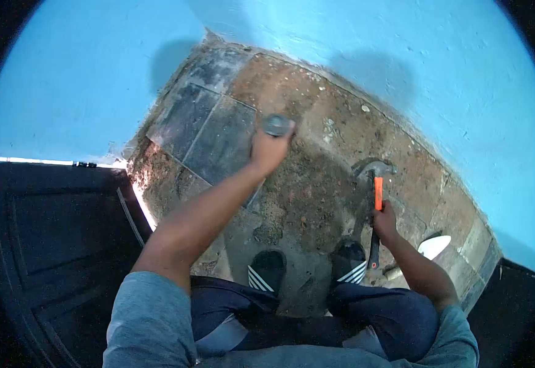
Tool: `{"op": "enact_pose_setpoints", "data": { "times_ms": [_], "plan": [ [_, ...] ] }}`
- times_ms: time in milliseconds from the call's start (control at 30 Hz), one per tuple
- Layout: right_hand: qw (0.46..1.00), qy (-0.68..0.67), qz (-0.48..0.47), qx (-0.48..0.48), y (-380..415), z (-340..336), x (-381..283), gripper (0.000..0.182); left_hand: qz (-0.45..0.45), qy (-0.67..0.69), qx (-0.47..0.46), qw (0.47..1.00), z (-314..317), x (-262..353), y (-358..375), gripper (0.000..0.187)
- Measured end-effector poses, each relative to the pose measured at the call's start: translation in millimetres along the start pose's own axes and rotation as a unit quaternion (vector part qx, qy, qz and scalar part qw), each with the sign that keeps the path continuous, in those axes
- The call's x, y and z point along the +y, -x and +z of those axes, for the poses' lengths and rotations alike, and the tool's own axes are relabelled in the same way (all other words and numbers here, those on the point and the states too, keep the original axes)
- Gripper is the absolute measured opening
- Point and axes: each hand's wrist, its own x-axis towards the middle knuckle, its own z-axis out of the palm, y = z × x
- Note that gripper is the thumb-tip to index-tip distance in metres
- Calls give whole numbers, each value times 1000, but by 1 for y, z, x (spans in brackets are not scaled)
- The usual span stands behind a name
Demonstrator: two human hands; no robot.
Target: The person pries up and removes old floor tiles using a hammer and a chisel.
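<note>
My left hand [270, 150] is stretched forward over the bare, dirt-covered floor [313, 178], beside the laid grey tiles [221, 138]. Its fingers are closed around a small round grey container [276, 125] that looks like a tin or jar; blur hides its exact kind. In my right hand [385, 222] is a claw hammer [378, 191] with an orange and black handle. The fingers wrap the handle below the orange part, and the metal head points away from me above the floor.
A trowel [434, 246] with a pale blade lies by my right forearm. My feet, in black striped sandals [267, 270], stand close below the work area. Blue walls [353, 37] meet at the far corner. A black panelled door [65, 239] stands at left.
</note>
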Motion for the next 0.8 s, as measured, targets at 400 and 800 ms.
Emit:
{"op": "enact_pose_setpoints", "data": {
  "times_ms": [400,800],
  "plan": [
    [1000,7,-13,11,-8,3,13,25,76,0,-57,995,-15,-24,26,37],
    [998,-48,-3,43,-2,8,1,15,-26,-77,-320,944,24,43,73,47]
  ]
}}
